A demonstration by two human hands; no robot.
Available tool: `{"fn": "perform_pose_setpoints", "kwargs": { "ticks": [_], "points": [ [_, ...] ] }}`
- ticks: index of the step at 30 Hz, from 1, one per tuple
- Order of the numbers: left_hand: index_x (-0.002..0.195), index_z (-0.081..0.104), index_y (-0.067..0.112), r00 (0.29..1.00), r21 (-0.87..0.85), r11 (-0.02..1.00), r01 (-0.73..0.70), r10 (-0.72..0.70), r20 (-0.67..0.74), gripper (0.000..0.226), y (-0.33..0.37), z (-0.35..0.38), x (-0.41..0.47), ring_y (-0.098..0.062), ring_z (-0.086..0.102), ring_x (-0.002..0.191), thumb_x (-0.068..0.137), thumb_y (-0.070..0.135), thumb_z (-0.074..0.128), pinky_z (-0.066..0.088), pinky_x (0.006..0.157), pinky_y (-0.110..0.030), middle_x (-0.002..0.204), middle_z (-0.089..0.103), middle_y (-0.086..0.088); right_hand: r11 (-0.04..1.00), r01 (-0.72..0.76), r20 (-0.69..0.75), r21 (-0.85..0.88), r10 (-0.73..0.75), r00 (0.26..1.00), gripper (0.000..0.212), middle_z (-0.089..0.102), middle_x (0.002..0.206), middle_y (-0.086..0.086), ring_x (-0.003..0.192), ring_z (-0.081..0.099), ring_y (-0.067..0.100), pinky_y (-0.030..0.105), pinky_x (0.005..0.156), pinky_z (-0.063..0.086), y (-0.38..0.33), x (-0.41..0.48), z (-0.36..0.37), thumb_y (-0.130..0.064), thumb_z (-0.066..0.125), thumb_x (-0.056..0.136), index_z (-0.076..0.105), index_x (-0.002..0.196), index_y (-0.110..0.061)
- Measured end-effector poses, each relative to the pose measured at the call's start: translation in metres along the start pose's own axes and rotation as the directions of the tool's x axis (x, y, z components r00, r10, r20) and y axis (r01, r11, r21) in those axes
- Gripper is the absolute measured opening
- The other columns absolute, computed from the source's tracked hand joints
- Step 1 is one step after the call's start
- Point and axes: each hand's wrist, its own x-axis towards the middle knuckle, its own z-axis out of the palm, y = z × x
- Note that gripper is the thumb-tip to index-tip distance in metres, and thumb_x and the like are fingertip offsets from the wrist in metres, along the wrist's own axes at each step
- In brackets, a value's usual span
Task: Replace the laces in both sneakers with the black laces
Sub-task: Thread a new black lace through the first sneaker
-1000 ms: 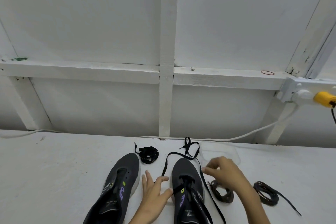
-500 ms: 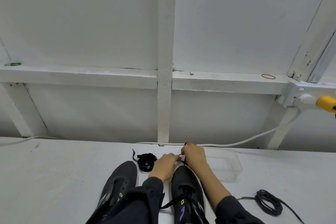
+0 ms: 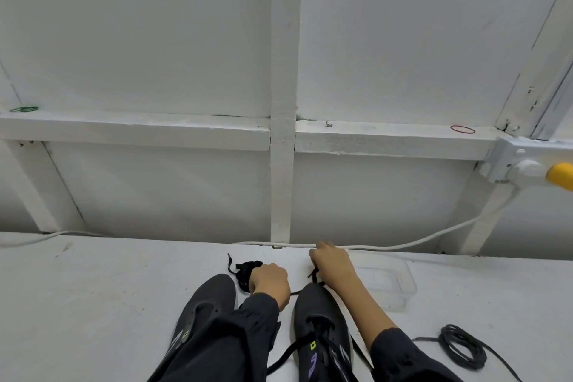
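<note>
The wide white surface (image 3: 93, 304) is carrying two dark grey fabric sneakers, with their toes pointing away from the person. The left sneaker (image 3: 210, 298) is lying partly under a dark sleeve (image 3: 248, 319). The right sneaker (image 3: 316, 304) is lying just beside it. A clear plastic tray (image 3: 397, 285) is sitting near the right sneaker. Beyond the toes, the left hand (image 3: 269, 284) and the right hand (image 3: 333, 263) are each gripping, with curled fingers, an end of the flat black lace (image 3: 314, 274) that is running through the right sneaker. A coiled dark cord (image 3: 462, 347) is lying well apart on the right. A small bundled black lace (image 3: 245, 270) is lying just beside the left hand.
</note>
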Motion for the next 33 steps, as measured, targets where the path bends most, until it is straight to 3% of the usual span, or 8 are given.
{"fn": "perform_pose_setpoints", "kwargs": {
  "ticks": [5, 9, 12, 17, 22, 25, 28, 33],
  "points": [
    [0.128, 0.048, 0.015, 0.926, -0.205, 0.934, -0.292, 0.222, -0.306, 0.034, 0.006, 0.016, 0.006, -0.026, 0.048, 0.119, 0.096, 0.024, 0.053, 0.043, 0.087, -0.038, 0.128, 0.050, -0.007, 0.975, -0.032, -0.026, 0.221, 0.039, 0.999, 0.026, 0.063, 0.109, 0.012, 0.099, 0.059, 0.032, 0.030, 0.068, 0.036, 0.002, -0.002, -0.006, 0.004, 0.049, 0.084, 0.057, 0.106, -0.007],
    [0.112, 0.061, 0.013, 0.936, -0.339, 0.913, -0.228, 0.110, -0.334, 0.023, 0.002, 0.025, 0.002, -0.027, 0.057, 0.109, 0.093, 0.011, 0.048, 0.046, 0.083, -0.036, 0.117, 0.061, -0.008, 0.786, -0.078, -0.087, 0.613, 0.166, 0.982, 0.016, 0.069, 0.093, 0.008, 0.085, 0.062, 0.030, 0.036, 0.068, 0.049, 0.012, 0.000, -0.012, -0.005, 0.049, 0.084, 0.057, 0.095, -0.013],
    [0.116, 0.053, 0.008, 0.947, -0.393, 0.907, -0.153, 0.022, -0.319, 0.033, -0.006, 0.027, 0.000, -0.030, 0.057, 0.104, 0.088, -0.005, 0.040, 0.045, 0.081, -0.036, 0.118, 0.056, -0.012, 0.676, -0.056, -0.126, 0.735, 0.216, 0.968, 0.014, 0.069, 0.082, 0.005, 0.078, 0.063, 0.024, 0.039, 0.072, 0.054, 0.020, -0.002, -0.021, -0.005, 0.051, 0.083, 0.057, 0.085, -0.017],
    [0.126, 0.049, 0.008, 0.987, -0.127, 0.990, -0.052, 0.032, -0.158, 0.036, -0.009, 0.019, -0.002, -0.030, 0.056, 0.112, 0.090, 0.003, 0.047, 0.045, 0.085, -0.035, 0.127, 0.052, -0.013, 0.778, -0.149, -0.035, 0.611, 0.214, 0.976, 0.006, 0.062, 0.069, 0.005, 0.065, 0.054, 0.021, 0.027, 0.055, 0.040, 0.026, -0.012, -0.032, -0.018, 0.058, 0.079, 0.058, 0.073, -0.016],
    [0.117, 0.061, 0.011, 0.998, 0.031, 0.998, -0.049, 0.047, 0.038, 0.040, -0.010, 0.002, 0.002, -0.027, 0.061, 0.110, 0.077, 0.007, 0.063, 0.043, 0.084, -0.032, 0.121, 0.063, -0.008, 0.855, -0.277, -0.010, 0.438, 0.312, 0.950, 0.012, 0.056, 0.069, 0.015, 0.064, 0.049, 0.028, 0.027, 0.057, 0.035, 0.022, -0.010, -0.028, -0.003, 0.056, 0.077, 0.049, 0.068, -0.007],
    [0.117, 0.060, 0.013, 0.993, -0.070, 0.994, -0.079, 0.072, -0.088, 0.035, -0.008, -0.004, 0.006, -0.027, 0.059, 0.110, 0.082, 0.011, 0.060, 0.041, 0.085, -0.032, 0.120, 0.061, -0.005, 0.905, -0.271, -0.022, 0.327, 0.294, 0.956, 0.022, 0.067, 0.095, 0.016, 0.089, 0.064, 0.033, 0.030, 0.066, 0.043, 0.018, -0.005, -0.024, 0.008, 0.051, 0.082, 0.065, 0.096, -0.001],
    [0.120, 0.053, 0.013, 0.947, -0.228, 0.953, -0.201, 0.130, -0.293, 0.029, 0.001, 0.004, 0.013, -0.027, 0.053, 0.114, 0.091, 0.012, 0.049, 0.042, 0.089, -0.036, 0.124, 0.054, -0.006, 0.953, -0.201, 0.008, 0.227, 0.204, 0.979, 0.034, 0.064, 0.111, 0.016, 0.104, 0.062, 0.034, 0.034, 0.078, 0.046, 0.007, -0.002, -0.015, 0.012, 0.047, 0.086, 0.064, 0.112, -0.003],
    [0.120, 0.052, 0.013, 0.906, -0.331, 0.893, -0.305, 0.165, -0.391, 0.026, 0.016, 0.025, 0.021, -0.026, 0.048, 0.113, 0.095, 0.015, 0.046, 0.045, 0.088, -0.040, 0.121, 0.052, -0.007, 0.973, -0.151, 0.065, 0.172, 0.142, 0.988, 0.016, 0.057, 0.105, 0.017, 0.108, 0.060, 0.033, 0.031, 0.071, 0.034, -0.011, -0.005, -0.003, 0.006, 0.043, 0.090, 0.053, 0.089, -0.007]
  ]
}}
